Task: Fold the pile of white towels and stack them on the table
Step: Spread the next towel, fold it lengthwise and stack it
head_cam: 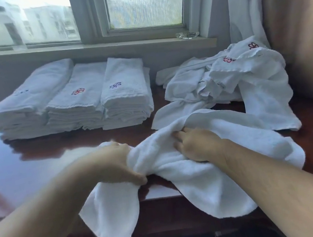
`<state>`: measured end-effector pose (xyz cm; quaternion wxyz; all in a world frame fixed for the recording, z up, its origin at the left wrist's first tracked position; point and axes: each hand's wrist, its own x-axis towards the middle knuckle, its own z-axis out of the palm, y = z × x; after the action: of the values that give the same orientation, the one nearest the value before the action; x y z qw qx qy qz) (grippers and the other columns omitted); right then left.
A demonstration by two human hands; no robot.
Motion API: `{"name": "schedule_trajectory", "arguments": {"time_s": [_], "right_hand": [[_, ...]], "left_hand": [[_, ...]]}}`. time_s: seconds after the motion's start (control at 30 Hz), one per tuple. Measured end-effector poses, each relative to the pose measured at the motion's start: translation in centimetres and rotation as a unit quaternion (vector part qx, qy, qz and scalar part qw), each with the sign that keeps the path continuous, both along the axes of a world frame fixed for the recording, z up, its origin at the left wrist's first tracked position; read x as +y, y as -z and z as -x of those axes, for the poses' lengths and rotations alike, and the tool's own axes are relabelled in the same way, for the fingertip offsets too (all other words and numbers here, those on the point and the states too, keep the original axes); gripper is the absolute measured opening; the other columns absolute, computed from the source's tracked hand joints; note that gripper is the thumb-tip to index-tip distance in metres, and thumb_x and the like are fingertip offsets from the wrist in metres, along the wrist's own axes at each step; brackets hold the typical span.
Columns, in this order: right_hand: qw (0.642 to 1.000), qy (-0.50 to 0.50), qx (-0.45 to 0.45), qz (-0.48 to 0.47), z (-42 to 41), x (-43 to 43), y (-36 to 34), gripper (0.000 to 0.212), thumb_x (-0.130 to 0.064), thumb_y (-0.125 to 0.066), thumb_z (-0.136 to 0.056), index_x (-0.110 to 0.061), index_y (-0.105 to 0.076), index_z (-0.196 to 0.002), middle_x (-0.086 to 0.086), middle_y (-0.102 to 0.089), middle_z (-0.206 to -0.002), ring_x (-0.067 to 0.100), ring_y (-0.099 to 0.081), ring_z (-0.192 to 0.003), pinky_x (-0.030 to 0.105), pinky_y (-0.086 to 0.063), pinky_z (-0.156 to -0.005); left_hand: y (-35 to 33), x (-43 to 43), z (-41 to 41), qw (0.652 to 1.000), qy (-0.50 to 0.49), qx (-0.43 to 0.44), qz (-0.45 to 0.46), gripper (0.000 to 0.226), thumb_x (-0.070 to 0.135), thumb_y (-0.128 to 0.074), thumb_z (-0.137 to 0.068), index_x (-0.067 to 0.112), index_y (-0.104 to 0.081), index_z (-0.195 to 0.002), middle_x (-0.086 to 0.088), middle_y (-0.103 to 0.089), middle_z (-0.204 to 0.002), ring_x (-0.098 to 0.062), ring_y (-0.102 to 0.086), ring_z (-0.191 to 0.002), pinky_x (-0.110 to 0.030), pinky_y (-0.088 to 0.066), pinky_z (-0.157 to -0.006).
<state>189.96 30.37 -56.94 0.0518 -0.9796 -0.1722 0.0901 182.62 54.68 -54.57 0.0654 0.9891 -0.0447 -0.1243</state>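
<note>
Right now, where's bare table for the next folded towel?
Bare wood table front-left, between the folded stacks and the left hand. A narrow strip separates stacks from the unfolded pile. The right side is crowded; the held towel covers the front.

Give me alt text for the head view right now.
Both hands grip a crumpled white towel at the near edge of a dark wooden table, left hand bunching one end, right hand the middle. Behind sit three folded stacks and an unfolded pile.
</note>
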Motion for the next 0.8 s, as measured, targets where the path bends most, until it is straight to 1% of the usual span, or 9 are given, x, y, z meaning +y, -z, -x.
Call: {"name": "schedule_trajectory", "arguments": {"time_s": [0.13, 0.2, 0.33, 0.4, 0.5, 0.57, 0.63, 0.73, 0.8], "right_hand": [[0.993, -0.041, -0.065, -0.086, 1.0, 1.3, 0.1, 0.035, -0.046, -0.037, -0.104, -0.027, -0.066, -0.104, -0.007, -0.067, -0.108, 0.018, -0.059, -0.104, 0.036, -0.047, -0.087], [0.977, -0.063, -0.023, -0.202, 2.1, 1.8, -0.5, 0.037, -0.061, -0.044, -0.094, -0.033, -0.061, -0.077, -0.018, -0.064, -0.076, 0.002, -0.059, -0.075, 0.026, -0.043, -0.068], [0.952, -0.085, 0.04, -0.292, 2.6, 2.2, -1.1, 0.055, -0.078, -0.037, -0.074, -0.035, -0.068, -0.087, -0.022, -0.064, -0.078, -0.003, -0.057, -0.071, 0.022, -0.046, -0.07], [0.935, -0.082, 0.034, -0.345, 2.2, 2.2, -1.4, 0.057, -0.076, -0.037, -0.078, -0.027, -0.067, -0.082, -0.02, -0.059, -0.072, -0.002, -0.053, -0.066, 0.029, -0.044, -0.07], [0.924, -0.069, 0.033, -0.375, 1.8, 2.3, -1.4, 0.037, -0.077, -0.039, -0.079, -0.051, -0.065, -0.082, -0.035, -0.064, -0.086, -0.016, -0.058, -0.091, 0.019, -0.042, -0.082], [0.923, -0.076, 0.065, -0.371, 1.5, 2.3, -1.0, 0.039, -0.086, -0.041, -0.075, -0.062, -0.062, -0.096, -0.04, -0.063, -0.105, -0.021, -0.054, -0.106, 0.014, -0.041, -0.092], [0.931, -0.083, 0.103, -0.339, 1.2, 2.4, -0.5, 0.05, -0.093, -0.036, -0.072, -0.061, -0.061, -0.103, -0.035, -0.063, -0.113, -0.017, -0.054, -0.113, 0.023, -0.041, -0.104], [0.967, -0.106, 0.121, -0.198, 0.1, 2.7, 0.8, 0.051, -0.085, -0.019, -0.083, -0.056, -0.058, -0.1, -0.01, -0.052, -0.139, 0.01, -0.026, -0.148, 0.044, -0.022, -0.12], [0.981, -0.084, 0.105, -0.139, -0.7, 2.8, 1.4, 0.059, -0.081, -0.013, -0.087, -0.057, -0.054, -0.121, 0.006, -0.03, -0.161, 0.018, -0.002, -0.155, 0.05, -0.009, -0.124]], "left_hand": [[0.9, 2.0, 0.3, 0.984, 0.044, -0.092, 0.148, 0.023, 0.034, -0.071, -0.083, 0.03, -0.067, -0.105, 0.02, -0.063, -0.097, -0.008, -0.06, -0.098, -0.01, -0.042, -0.07], [0.0, 2.8, -0.2, 0.955, -0.013, -0.065, 0.288, 0.019, 0.032, -0.071, -0.084, 0.024, -0.074, -0.101, 0.011, -0.074, -0.095, -0.016, -0.07, -0.094, -0.024, -0.053, -0.078], [-2.7, 3.9, -1.5, 0.776, -0.15, 0.133, 0.598, 0.043, 0.032, -0.079, -0.068, 0.009, -0.079, -0.105, -0.014, -0.074, -0.111, -0.029, -0.071, -0.105, -0.044, -0.056, -0.095], [-3.3, 4.2, -2.5, 0.715, -0.174, 0.131, 0.664, 0.043, 0.03, -0.07, -0.079, 0.003, -0.073, -0.112, -0.017, -0.07, -0.115, -0.029, -0.066, -0.114, -0.042, -0.048, -0.107], [-2.4, 4.3, -3.4, 0.565, -0.164, 0.102, 0.802, 0.055, 0.046, -0.047, -0.094, 0.003, -0.079, -0.097, -0.015, -0.074, -0.109, -0.027, -0.073, -0.099, -0.037, -0.054, -0.086], [-0.6, 4.6, -3.4, 0.473, -0.12, 0.134, 0.862, 0.085, 0.07, -0.035, -0.095, -0.003, -0.067, -0.126, -0.022, -0.063, -0.132, -0.035, -0.065, -0.119, -0.045, -0.047, -0.097], [1.3, 4.8, -2.9, 0.476, -0.068, 0.156, 0.863, 0.099, 0.082, -0.034, -0.089, 0.0, -0.055, -0.141, -0.023, -0.054, -0.144, -0.036, -0.055, -0.132, -0.048, -0.046, -0.106], [3.3, 5.0, -1.5, 0.574, 0.035, 0.18, 0.798, 0.1, 0.08, -0.044, -0.084, 0.008, -0.039, -0.153, -0.02, -0.043, -0.154, -0.034, -0.042, -0.143, -0.046, -0.036, -0.117], [4.3, 5.3, -0.3, 0.602, 0.115, 0.2, 0.765, 0.09, 0.064, -0.059, -0.087, 0.008, -0.036, -0.154, -0.02, -0.035, -0.159, -0.033, -0.032, -0.148, -0.045, -0.027, -0.122]]}}
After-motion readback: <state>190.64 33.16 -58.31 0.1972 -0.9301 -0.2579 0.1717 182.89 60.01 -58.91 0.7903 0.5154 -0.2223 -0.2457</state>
